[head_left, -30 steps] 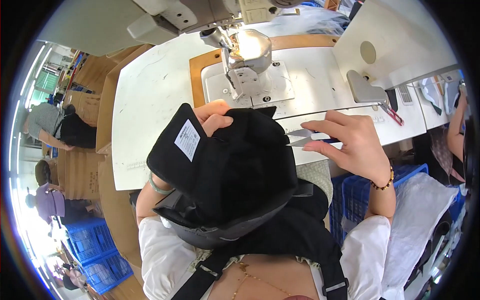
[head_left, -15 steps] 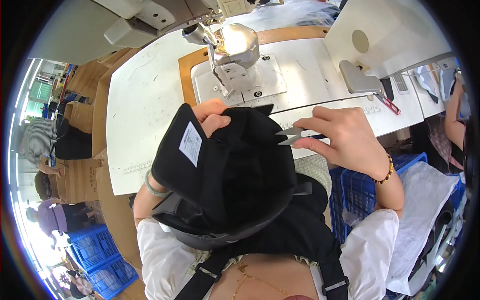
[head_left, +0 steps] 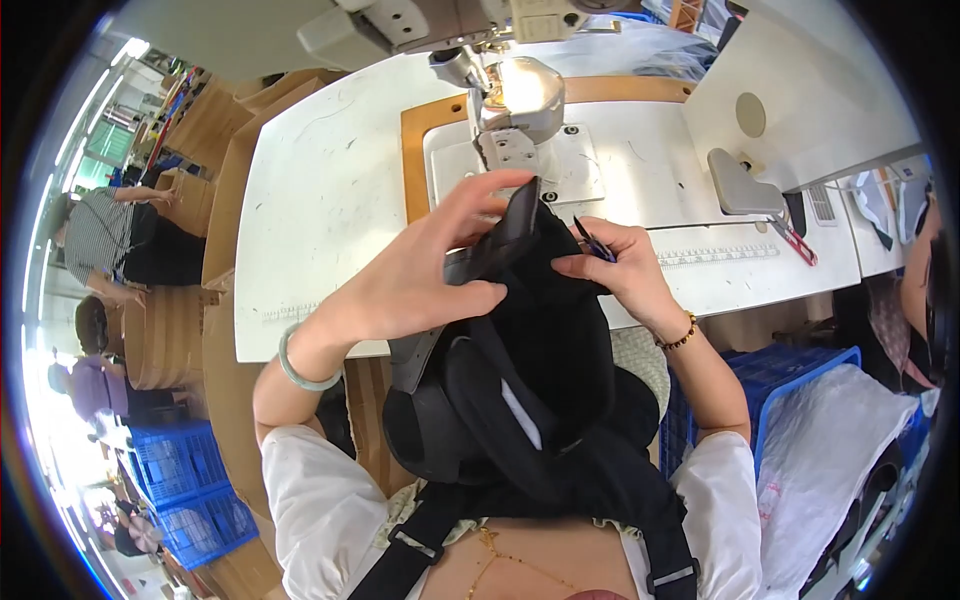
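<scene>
A black sewn fabric piece [head_left: 560,340], bag-like with smooth, leathery edging, lies over my lap and chest in front of the table edge. My left hand [head_left: 410,275] grips its raised upper edge, thumb on the near side and fingers over the far side. A white label [head_left: 521,413] shows as a narrow strip, partly hidden by a fold. My right hand [head_left: 625,270] holds small thread snips [head_left: 594,240], their dark blades pointing up and left. The thumb and fingers of that hand are at the fabric's right edge; whether they also pinch it I cannot tell.
Beyond my hands stands a sewing machine [head_left: 520,110] with its lamp lit, on a white table [head_left: 310,190] bearing a ruler strip [head_left: 720,255]. Red-handled scissors [head_left: 800,245] lie at right. A blue crate [head_left: 800,370] is by my right arm, cardboard boxes [head_left: 225,300] at left. People work farther left.
The fabric piece has been turned and folded, so the label now faces mostly away. My left hand has come round its upper edge. My right hand with the snips has moved left and in closer.
</scene>
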The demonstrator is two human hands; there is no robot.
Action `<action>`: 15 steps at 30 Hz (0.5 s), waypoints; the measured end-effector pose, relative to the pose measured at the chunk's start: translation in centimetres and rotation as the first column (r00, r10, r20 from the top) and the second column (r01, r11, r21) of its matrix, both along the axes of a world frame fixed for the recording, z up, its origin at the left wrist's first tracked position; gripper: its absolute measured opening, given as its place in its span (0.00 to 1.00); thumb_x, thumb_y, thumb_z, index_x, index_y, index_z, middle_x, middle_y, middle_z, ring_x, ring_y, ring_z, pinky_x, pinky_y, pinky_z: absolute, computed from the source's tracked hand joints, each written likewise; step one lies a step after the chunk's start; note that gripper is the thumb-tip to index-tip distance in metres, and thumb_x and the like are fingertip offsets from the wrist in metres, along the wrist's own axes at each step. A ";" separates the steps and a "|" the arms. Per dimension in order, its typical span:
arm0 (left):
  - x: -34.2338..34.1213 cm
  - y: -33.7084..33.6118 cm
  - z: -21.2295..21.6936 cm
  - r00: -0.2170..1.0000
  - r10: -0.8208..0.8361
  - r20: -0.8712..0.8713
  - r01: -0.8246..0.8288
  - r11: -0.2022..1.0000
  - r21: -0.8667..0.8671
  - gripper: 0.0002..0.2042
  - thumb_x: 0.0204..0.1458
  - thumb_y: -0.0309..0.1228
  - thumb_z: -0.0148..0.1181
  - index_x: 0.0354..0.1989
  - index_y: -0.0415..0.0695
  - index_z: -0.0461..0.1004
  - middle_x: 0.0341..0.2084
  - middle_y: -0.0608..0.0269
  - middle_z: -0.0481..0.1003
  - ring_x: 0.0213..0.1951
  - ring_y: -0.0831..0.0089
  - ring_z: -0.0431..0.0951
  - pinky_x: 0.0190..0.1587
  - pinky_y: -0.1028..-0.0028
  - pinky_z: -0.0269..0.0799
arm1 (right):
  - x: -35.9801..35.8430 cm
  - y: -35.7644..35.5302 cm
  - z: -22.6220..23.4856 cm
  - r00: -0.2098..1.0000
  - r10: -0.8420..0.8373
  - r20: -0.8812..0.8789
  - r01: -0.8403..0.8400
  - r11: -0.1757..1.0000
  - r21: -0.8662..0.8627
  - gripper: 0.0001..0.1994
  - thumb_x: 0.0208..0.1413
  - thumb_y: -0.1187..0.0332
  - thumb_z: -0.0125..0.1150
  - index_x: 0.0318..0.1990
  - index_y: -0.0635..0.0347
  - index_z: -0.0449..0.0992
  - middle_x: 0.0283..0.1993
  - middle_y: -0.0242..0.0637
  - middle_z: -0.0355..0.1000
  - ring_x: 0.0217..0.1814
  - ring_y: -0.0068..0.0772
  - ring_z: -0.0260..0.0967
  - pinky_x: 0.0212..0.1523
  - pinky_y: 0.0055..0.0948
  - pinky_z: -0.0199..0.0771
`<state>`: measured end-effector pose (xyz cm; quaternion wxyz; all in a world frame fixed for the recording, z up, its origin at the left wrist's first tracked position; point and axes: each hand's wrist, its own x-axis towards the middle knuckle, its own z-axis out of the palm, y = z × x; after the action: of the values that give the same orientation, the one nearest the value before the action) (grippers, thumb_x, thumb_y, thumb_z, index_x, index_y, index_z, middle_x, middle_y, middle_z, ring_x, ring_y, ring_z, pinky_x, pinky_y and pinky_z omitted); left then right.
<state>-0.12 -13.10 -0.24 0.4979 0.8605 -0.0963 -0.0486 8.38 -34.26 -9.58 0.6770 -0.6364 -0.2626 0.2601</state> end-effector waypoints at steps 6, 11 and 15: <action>1.7 -0.8 -1.9 0.969 0.036 -0.246 -0.085 0.978 -0.193 0.30 0.44 0.19 0.55 0.60 0.46 0.58 0.36 0.62 0.73 0.41 0.78 0.71 0.46 0.76 0.65 | 0.2 -0.4 -0.7 0.996 0.086 0.013 -0.086 0.993 0.076 0.05 0.42 0.82 0.62 0.29 0.66 0.76 0.29 0.23 0.67 0.31 0.11 0.61 0.32 0.14 0.60; 2.3 -0.8 -4.0 0.944 0.087 -0.319 -0.220 0.885 -0.410 0.25 0.49 0.23 0.57 0.57 0.46 0.59 0.30 0.65 0.72 0.32 0.81 0.70 0.36 0.81 0.65 | 0.9 -0.3 -1.7 0.987 0.133 -0.084 -0.136 0.990 -0.031 0.11 0.46 0.73 0.67 0.38 0.66 0.76 0.28 0.25 0.63 0.31 0.14 0.58 0.35 0.17 0.60; 2.0 -0.8 -4.3 0.925 0.165 -0.341 -0.333 0.783 -0.525 0.25 0.48 0.20 0.57 0.56 0.45 0.59 0.31 0.63 0.72 0.32 0.82 0.71 0.34 0.83 0.66 | 1.5 -1.2 -0.3 0.909 -0.042 0.414 0.022 0.998 0.052 0.19 0.45 0.66 0.68 0.46 0.60 0.75 0.29 0.27 0.64 0.28 0.21 0.61 0.32 0.20 0.62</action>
<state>1.88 -13.88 -4.58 0.7440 0.6597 0.0796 -0.0700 9.92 -35.45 -9.90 0.6243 -0.6657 -0.3958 0.1019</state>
